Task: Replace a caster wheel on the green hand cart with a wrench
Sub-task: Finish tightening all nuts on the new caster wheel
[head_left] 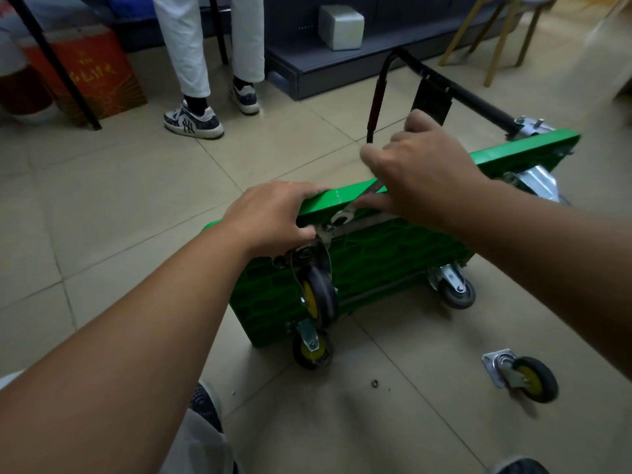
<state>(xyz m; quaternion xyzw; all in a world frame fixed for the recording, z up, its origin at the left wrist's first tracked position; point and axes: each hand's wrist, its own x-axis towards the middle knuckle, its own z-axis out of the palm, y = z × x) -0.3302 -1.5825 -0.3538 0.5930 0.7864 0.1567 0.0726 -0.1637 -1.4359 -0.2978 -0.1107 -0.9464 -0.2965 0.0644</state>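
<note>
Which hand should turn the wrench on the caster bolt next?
Probably the right hand: it grips the wrench, whose ring end sits by the caster plate. The left hand steadies the green cart edge.

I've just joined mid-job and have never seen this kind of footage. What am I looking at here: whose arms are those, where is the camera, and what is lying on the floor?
There is one picture, taken by a camera on the worker's head, looking down at their own bare arms. No machine is involved. The green cart is tipped on its side on the tiled floor, wheels facing the camera. The left hand grips the cart's upper edge beside a mounted caster. The right hand holds a metal wrench, whose ring end sits at that caster's mounting plate. On the floor at the right lies a loose caster, with a small dark ring, perhaps a nut or washer, nearby. Another person's legs stand behind.
</note>
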